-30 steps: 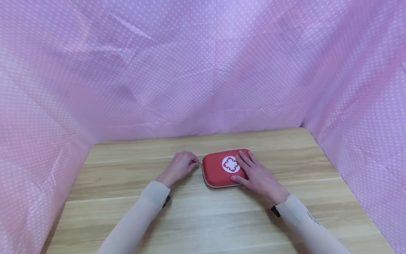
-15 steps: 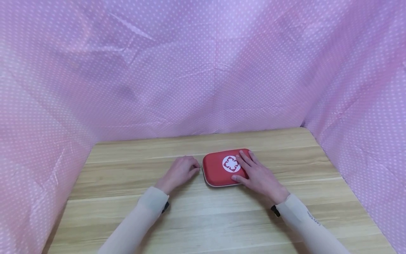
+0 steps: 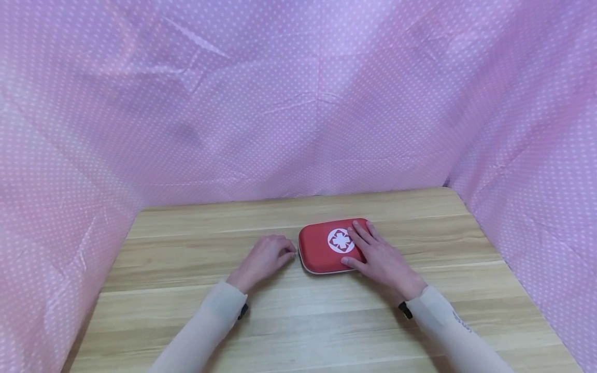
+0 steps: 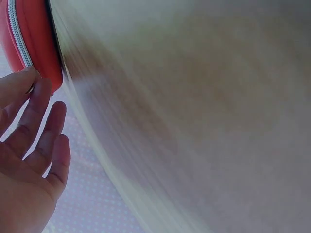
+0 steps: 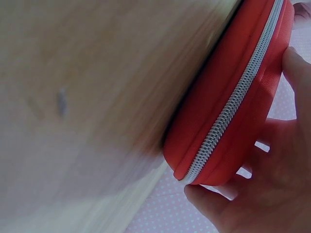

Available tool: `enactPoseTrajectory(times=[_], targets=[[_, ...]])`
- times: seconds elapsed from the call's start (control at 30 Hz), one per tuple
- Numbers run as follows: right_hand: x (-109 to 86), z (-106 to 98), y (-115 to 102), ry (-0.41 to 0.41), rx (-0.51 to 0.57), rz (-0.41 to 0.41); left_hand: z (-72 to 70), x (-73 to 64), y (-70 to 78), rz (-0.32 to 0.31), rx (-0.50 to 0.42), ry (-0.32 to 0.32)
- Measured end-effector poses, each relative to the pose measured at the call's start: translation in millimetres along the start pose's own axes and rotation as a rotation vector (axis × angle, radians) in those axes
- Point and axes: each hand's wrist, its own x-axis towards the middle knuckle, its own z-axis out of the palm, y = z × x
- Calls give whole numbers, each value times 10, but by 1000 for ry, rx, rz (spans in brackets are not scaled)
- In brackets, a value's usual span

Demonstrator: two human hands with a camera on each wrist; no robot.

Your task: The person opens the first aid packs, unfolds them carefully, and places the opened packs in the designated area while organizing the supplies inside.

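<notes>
A red first-aid case (image 3: 317, 248) with a white cross emblem lies flat on the wooden table, its lid down. My left hand (image 3: 266, 259) is at the case's left end. Thumb and forefinger pinch the zipper pull (image 4: 31, 89), mostly hidden between them, while the other fingers of that hand (image 4: 29, 155) are spread loosely. The silver zipper (image 5: 223, 116) runs meshed along the near side in the right wrist view. Across the right part of the lid, my right hand (image 3: 383, 261) rests with fingers spread and fairly straight, its thumb near the front edge.
The wood-grain table (image 3: 298, 321) reaches forward to a pink polka-dot cloth (image 3: 289, 114) that hangs behind and on both sides. The case sits toward the table's far edge. A dark band (image 3: 406, 310) shows under the right wrist.
My left hand has moved a short way toward me along the case's left end, still at the zipper. My right hand stays on the lid, and the case has hardly shifted.
</notes>
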Motion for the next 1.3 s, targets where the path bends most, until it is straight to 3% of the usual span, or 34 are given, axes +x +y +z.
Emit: enactPoseTrajectory(times=[0.57,1.3], targets=[[-7,10,7,12,6,-8,74,-124,74,30,-47,21],[-7,7,3,13,0,-5,83,-261,192,19,-78,-72]])
